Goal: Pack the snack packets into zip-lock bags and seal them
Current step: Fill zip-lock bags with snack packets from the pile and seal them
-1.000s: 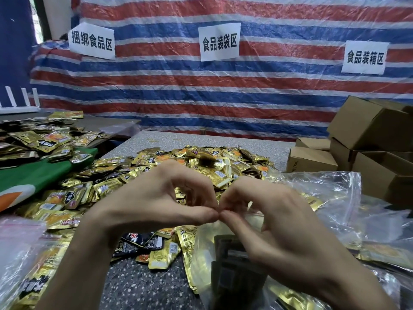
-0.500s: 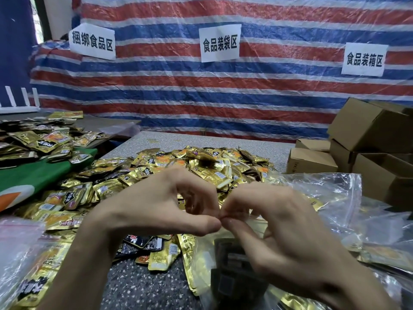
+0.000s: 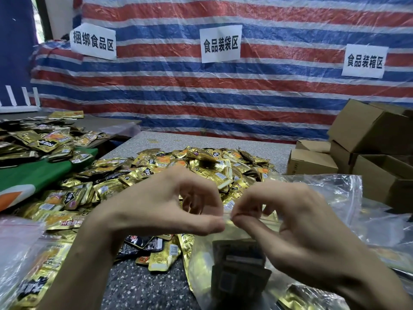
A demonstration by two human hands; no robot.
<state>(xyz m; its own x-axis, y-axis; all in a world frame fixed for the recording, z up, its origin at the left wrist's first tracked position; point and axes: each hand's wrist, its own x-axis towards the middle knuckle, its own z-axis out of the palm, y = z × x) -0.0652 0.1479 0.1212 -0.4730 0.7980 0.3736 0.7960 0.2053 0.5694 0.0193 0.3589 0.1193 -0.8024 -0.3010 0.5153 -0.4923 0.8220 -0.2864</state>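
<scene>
Pinching the mouth of a zip-lock bag (image 3: 234, 231) with left hand (image 3: 156, 211) and right hand (image 3: 297, 224), seemingly to press its seal closed, beside heaped snack packets (image 3: 201, 162).

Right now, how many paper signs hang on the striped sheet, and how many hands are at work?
paper signs: 3
Hands: 2, the left hand and the right hand, both pinching the top of the zip bag
Total: 5

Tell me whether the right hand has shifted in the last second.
Yes: the right hand has slid slightly rightward along the bag, toward the cardboard boxes, away from the left hand.
</scene>
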